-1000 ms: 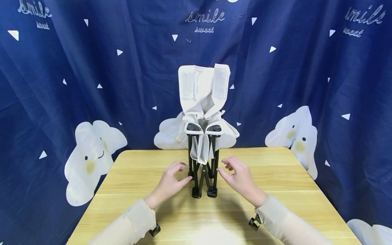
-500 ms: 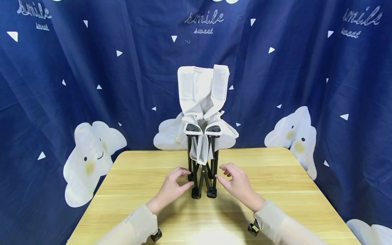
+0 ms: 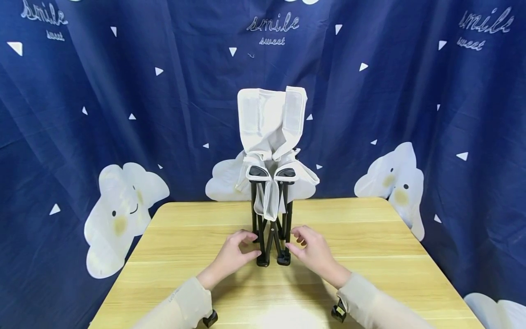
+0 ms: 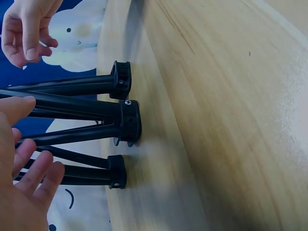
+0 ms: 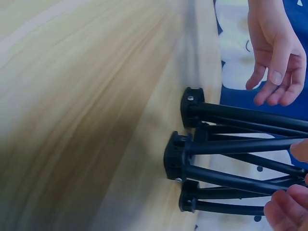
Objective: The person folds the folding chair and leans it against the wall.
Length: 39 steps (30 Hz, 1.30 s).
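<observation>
In the head view, a folding frame (image 3: 261, 233) with slim black legs stands upright near the middle of a wooden table (image 3: 353, 274), its legs drawn close together and crossing low down. White fabric (image 3: 273, 107) covers its top: two flat panels rise at the upper end, a pleated flap hangs between the legs, and a loose corner sticks out to the right. The left hand (image 3: 234, 253) is beside the front leg on its side, thumb and fingers parted in a wide, relaxed curve, the thumb tip nearest the leg. The right hand (image 3: 313, 249) mirrors it at the opposite leg, fingers loosely bent and the thumb apart from them; whether either thumb touches a leg, I cannot tell. The left wrist view shows the black feet (image 4: 129, 124) resting on the tabletop, with a small screw (image 4: 128, 102) in one of them. Both forearms wear pale sleeves (image 3: 178, 304), and a small black device (image 3: 210, 318) shows under each cuff. Behind the table hangs a dark blue curtain (image 3: 172, 119) printed with white clouds (image 3: 127, 237), small triangles and the words "smile sweet" (image 3: 274, 23).
</observation>
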### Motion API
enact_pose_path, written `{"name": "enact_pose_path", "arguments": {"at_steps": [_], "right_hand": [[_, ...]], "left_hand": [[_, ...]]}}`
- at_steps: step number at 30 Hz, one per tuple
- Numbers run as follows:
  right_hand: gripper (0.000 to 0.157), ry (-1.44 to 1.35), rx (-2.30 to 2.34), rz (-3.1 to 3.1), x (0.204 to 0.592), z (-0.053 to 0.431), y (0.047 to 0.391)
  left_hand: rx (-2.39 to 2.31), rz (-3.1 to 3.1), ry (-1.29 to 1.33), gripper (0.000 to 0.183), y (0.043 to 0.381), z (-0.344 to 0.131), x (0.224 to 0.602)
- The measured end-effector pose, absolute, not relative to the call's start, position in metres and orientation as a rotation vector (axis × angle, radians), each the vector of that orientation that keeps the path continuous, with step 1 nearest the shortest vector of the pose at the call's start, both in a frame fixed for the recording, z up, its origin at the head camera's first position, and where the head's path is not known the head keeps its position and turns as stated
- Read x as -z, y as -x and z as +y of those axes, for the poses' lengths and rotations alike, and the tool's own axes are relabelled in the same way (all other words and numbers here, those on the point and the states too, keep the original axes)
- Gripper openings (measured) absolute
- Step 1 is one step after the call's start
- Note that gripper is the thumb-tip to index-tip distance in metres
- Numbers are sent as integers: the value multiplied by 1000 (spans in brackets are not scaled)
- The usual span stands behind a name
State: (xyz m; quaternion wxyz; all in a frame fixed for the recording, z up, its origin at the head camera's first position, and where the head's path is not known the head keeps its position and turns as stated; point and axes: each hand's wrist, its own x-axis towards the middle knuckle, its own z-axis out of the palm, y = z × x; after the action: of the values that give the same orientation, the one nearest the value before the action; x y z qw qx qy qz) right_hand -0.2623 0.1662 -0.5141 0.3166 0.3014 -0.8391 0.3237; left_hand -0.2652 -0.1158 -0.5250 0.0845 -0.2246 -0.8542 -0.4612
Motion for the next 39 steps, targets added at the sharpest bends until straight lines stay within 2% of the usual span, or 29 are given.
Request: {"name": "enact_pose_path", "arguments": {"at_steps": [14, 25, 32, 39], "right_hand": [[33, -503, -1209, -2524, 520, 159, 260], [43, -202, -1492, -2588, 528, 154, 263], [58, -137, -1629, -2554, 535, 149, 265], [63, -156, -1664, -2518, 546, 144, 267]], "left_hand": [[1560, -2650, 569, 54, 272, -115, 534], [1734, -2654, 498, 65, 273, -111, 544], [1731, -2622, 487, 68, 276, -107, 547], [1759, -2567, 494, 68, 278, -97, 554]]}}
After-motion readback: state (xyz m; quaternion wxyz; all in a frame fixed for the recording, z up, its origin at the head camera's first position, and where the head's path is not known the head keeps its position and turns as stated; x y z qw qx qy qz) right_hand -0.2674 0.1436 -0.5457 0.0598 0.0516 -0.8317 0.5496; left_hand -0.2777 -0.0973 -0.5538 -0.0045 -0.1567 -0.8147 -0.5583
